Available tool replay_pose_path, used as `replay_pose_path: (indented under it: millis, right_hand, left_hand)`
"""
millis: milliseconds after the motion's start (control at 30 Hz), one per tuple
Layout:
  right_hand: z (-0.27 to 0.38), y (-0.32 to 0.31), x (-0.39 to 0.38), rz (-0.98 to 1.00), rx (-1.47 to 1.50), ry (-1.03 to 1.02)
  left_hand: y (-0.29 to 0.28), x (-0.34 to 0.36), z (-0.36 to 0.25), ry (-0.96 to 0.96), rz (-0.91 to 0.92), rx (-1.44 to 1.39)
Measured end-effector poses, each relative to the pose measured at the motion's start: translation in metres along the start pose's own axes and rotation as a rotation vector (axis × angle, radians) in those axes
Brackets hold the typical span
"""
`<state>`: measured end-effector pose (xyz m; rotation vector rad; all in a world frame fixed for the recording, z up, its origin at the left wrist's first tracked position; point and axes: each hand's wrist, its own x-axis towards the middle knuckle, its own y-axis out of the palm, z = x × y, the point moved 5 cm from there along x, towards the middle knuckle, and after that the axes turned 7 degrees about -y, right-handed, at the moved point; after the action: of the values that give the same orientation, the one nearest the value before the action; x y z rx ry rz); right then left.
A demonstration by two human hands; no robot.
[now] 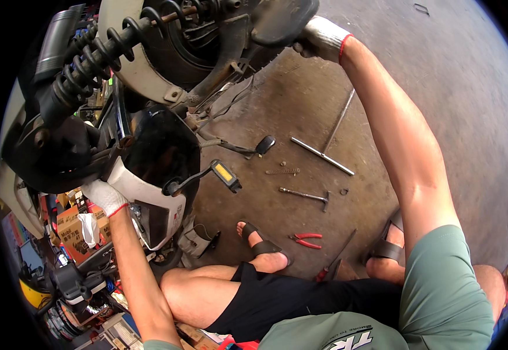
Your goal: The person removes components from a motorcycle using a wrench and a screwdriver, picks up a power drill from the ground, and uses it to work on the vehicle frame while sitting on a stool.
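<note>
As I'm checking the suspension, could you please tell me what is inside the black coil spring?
Inside the coil spring, a brownish rod shows toward the upper right; the coils cover parts, and its far side is hidden.

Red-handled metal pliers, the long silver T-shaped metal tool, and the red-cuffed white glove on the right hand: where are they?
Red-handled metal pliers (pixel 309 236), head view: upper handle.
Long silver T-shaped metal tool (pixel 323 154), head view: crossbar's middle.
Red-cuffed white right glove (pixel 325 37), head view: white fabric.

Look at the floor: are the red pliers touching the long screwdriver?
Apart. The head view shows bare floor between the red pliers and the slanting shaft of the long screwdriver.
</note>
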<state>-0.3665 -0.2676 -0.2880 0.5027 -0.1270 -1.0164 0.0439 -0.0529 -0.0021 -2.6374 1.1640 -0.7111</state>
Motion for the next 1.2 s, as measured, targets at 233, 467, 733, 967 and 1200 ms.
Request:
replay_pose_path:
  millis: [233,467,733,967,1200]
  right_hand:
    - [-0.031,0.004,-0.031,-0.069,-0.282,0.051]
    - [-0.125,0.115,-0.103,0.589,-1.168,0.093]
    - [-0.158,0.140,-0.137,0.466,-1.343,-0.142]
    - [-0.078,0.016,-0.047,-0.089,-0.819,0.011]
    - [0.024,-0.110,0.052,-0.730,0.073,-0.282]
  left_hand:
    - [-0.026,0.011,0.006,0.101,-0.135,0.151]
    - [-0.024,0.003,0.006,0.146,-0.203,0.336]
    - [-0.045,0.014,0.022,0.167,-0.148,0.296]
    - [-0.045,0.007,0.027,0.145,-0.159,0.291]
    - [-0.066,0.008,0.035,0.177,-0.126,0.324]
